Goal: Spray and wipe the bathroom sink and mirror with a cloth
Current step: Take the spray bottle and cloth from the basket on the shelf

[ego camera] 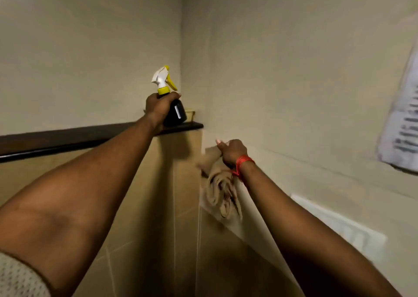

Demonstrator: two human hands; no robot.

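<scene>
A dark spray bottle (177, 113) with a white and yellow trigger head stands at the right end of a dark shelf (67, 136), near the wall corner. My left hand (159, 107) is wrapped around its neck and shoulder. Lower and to the right, my right hand (230, 153), with a red thread on the wrist, grips a bunched beige cloth (220, 192) that hangs down against the right wall. No sink or mirror is in view.
A small yellowish box (190, 113) sits on the shelf behind the bottle. Beige tiles (158, 206) cover the lower walls. On the right wall hang a blurred printed paper (404, 120) and a white switch plate (348, 228).
</scene>
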